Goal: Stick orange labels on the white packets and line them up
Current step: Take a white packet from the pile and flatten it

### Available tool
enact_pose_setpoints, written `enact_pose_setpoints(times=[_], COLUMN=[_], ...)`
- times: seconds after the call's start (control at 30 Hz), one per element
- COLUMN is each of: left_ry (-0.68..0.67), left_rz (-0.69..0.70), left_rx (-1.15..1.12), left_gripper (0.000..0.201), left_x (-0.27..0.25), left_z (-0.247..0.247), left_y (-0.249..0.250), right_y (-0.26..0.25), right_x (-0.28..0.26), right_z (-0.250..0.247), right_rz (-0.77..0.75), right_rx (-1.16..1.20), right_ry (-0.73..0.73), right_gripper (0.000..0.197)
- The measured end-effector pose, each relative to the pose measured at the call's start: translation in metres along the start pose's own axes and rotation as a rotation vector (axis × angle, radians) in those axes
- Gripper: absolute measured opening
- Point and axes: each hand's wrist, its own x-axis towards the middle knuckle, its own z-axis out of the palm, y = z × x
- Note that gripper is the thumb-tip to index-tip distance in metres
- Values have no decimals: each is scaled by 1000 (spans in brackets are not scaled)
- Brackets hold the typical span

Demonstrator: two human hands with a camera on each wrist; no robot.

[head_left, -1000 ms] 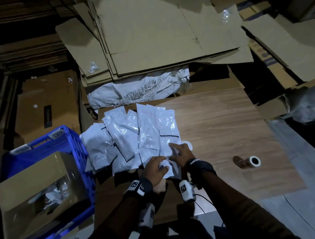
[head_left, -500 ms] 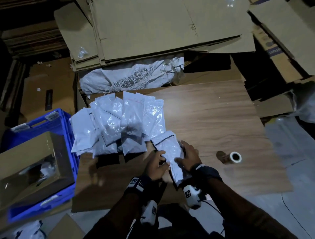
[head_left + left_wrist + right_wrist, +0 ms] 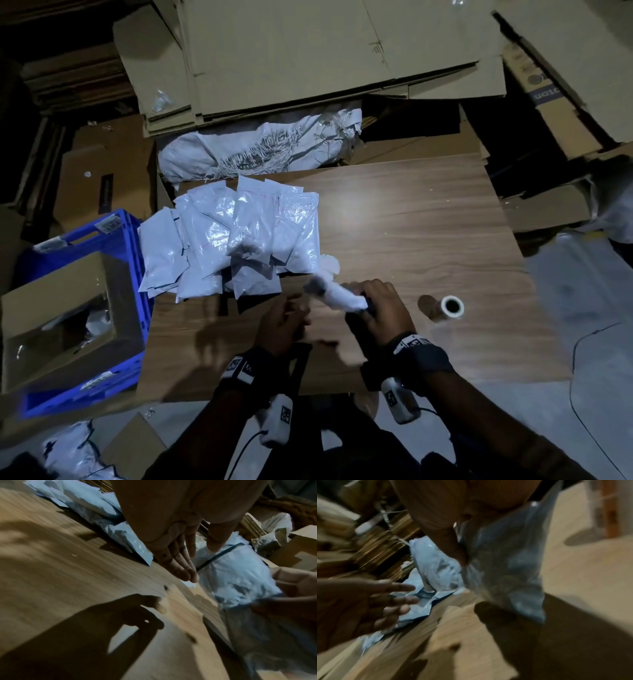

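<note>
Pinching one blurred white packet (image 3: 337, 297), the right hand (image 3: 383, 310) lifts it; left hand (image 3: 279, 325) seemingly spread, empty.

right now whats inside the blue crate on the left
A brown cardboard box fills most of the blue crate. The box is open on top, with something pale and crumpled inside, too dark to identify. The box covers the crate's floor.

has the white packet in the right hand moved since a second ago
Yes. The white plastic packet gripped by the right hand has left the heap of white packets and moved right, nearer the white label roll on the wooden board.
</note>
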Motion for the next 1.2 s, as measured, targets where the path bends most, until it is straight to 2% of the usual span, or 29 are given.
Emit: enact_pose_setpoints(times=[0.07,0.13,0.2,0.23,0.3,0.37,0.43,0.6,0.73,0.83,0.93,1.0,1.1,1.2], left_ry=[47,60,9,-20,-65,-80,-95,-132,-130,-12,-9,-53,-137,-170], left_rz=[-2,-9,-41,-32,39,84,69,66,220,374,615,708,719,616], left_rx=[-18,1,0,39,199,284,306,397,603,679,759,806,964,1100], left_gripper=[18,13,22,33,60,71,73,52,53,48,45,46,53,60], left_x=[4,6,4,3,-1,-2,-3,-3,-1,-3,2,10,27,40], left_z=[-9,-16,-18,-22,-30,-39,-45,-52,-54,-52,-41,-32,-17,-8], left_y=[4,3,-1,-7,-15,-24,-28,-35,-47,-50,-54,-57,-60,-67], right_y=[-5,-12,-18,-21,-23,-23,-24,-26,-27,-26,-22,-18,-15,-11], right_x=[-1,-5,-11,-13,-19,-26,-32,-45,-50,-50,-43,-36,-25,-20], right_z=[5,16,27,34,45,53,56,63,68,71,77,86,105,121], right_rz=[-83,-108,-110,-103,-70,-53,-63,-54,-32,-28,18,25,111,171], right_rx=[-109,-158,-226,-258,-288,-290,-290,-278,-292,-300,-280,-287,-334,-435], right_ry=[-4,-5,-36,-69,-140,-178,-185,-169,-167,-138,-64,-28,-68,-89], right_gripper=[25,24,27,30,44,50,54,51,40,33,43,52,62,65])
